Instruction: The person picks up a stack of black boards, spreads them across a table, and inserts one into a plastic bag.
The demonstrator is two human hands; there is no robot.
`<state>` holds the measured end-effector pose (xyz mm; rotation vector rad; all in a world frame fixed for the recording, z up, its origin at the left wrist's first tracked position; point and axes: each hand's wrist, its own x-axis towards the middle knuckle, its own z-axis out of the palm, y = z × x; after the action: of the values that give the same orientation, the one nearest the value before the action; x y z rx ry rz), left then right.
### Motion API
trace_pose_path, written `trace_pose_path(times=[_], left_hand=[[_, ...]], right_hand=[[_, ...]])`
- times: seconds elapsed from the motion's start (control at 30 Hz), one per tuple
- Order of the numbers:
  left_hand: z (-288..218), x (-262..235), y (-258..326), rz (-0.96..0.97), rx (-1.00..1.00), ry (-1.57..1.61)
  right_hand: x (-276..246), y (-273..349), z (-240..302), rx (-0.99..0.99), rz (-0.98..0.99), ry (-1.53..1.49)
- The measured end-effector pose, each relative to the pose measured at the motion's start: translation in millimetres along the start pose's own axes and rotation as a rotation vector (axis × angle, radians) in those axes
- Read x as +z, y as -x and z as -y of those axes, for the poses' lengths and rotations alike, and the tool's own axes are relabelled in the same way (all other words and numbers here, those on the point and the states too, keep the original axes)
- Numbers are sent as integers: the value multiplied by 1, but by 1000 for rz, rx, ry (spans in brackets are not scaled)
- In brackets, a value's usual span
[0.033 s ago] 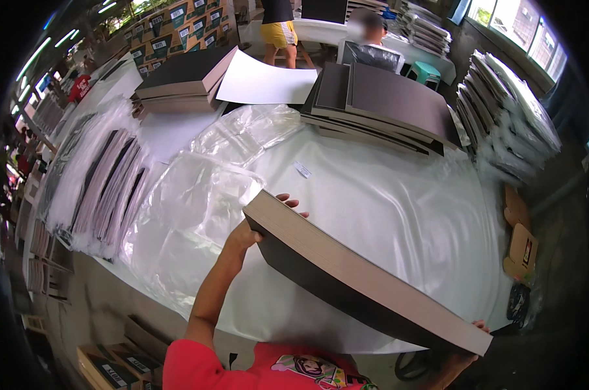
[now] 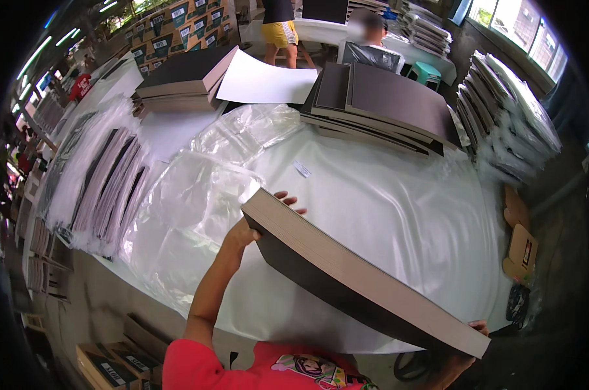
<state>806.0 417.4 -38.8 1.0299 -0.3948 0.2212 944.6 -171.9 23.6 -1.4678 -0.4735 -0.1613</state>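
Both ends of a thick, black-faced stack (image 2: 366, 276) are gripped, by the left hand (image 2: 245, 232) and the right hand (image 2: 479, 327), at the white tabletop (image 2: 405, 208).

The person's bare left forearm (image 2: 214, 286) slants forward, the bare left hand (image 2: 243, 233) gripping, thumb nearer, fingers beyond; well apart, I see the bare right hand (image 2: 479, 327) gripping, partly hidden.
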Motion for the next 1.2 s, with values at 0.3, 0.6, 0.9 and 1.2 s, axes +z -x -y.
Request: trace_pose_path(times=[0.3,0.6,0.9,1.2], left_hand=[[-43,118,-28,-963,403,-924],[56,401,-103,-329,198,-2197],[79,431,-124,-241,-211,-1981],[92,453,-140,-456,-289,-1998]], right_hand=[[-4,-4,-3,-141,100,-173],[6,-18,10,-239,506,-287],[9,-30,21,-369,669,-396],[-7,-62,20,-452,996,-518]])
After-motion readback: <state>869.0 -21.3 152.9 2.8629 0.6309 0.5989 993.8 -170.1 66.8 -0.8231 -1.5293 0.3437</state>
